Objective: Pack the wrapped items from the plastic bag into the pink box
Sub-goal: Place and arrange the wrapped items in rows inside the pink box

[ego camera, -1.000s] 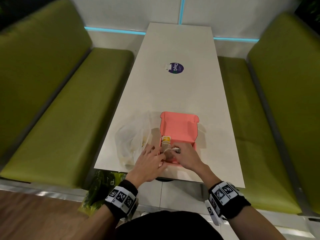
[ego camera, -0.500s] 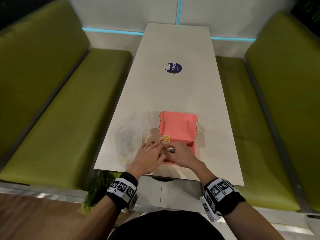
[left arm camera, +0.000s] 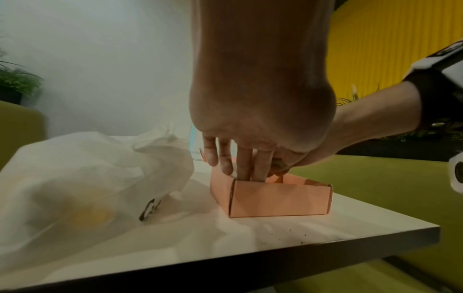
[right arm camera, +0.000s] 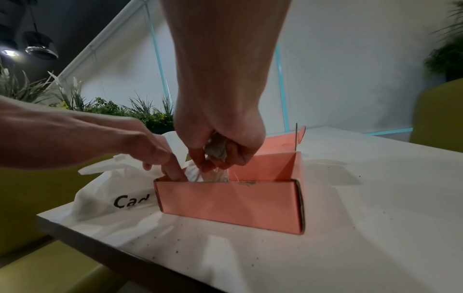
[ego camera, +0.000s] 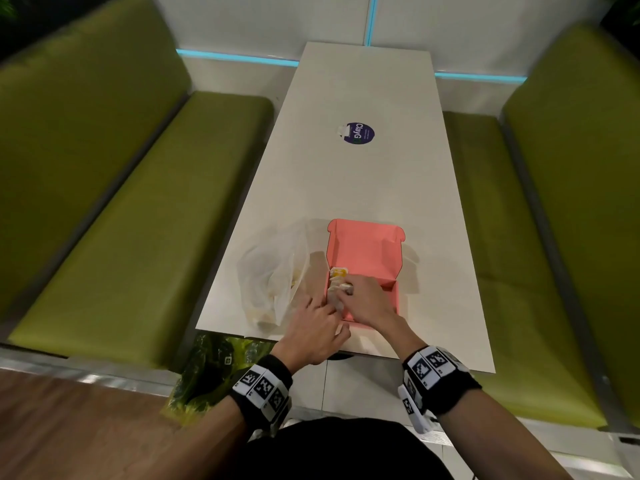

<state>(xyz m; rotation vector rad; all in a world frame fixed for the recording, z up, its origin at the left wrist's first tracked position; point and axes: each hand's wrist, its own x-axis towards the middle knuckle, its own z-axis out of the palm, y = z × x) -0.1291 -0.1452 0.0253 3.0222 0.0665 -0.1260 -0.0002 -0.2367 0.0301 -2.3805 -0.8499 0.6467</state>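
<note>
The pink box (ego camera: 363, 249) stands open near the table's front edge, its lid tipped back. A yellow wrapped item (ego camera: 338, 272) lies in its far left corner. My right hand (ego camera: 346, 287) reaches into the box from above and pinches the gathered top of a clear-wrapped item (right arm camera: 216, 149), whose lower part sits inside the box (right arm camera: 225, 200). My left hand (ego camera: 329, 304) has straight fingers (left arm camera: 241, 165) poking down inside the box's left wall (left arm camera: 275, 200), beside that item. The white plastic bag (ego camera: 270, 275) lies crumpled just left of the box.
The bag (right arm camera: 100, 190) carries black lettering, with something yellowish inside it (left arm camera: 85, 216). A round purple sticker (ego camera: 358, 133) is on the white table (ego camera: 346, 185) farther back. Green benches (ego camera: 121, 220) flank the table on both sides.
Both hands stay at the box's near left corner. The wrapped item between them has gone lower into the box, and the right hand has shifted slightly toward the yellow item.
</note>
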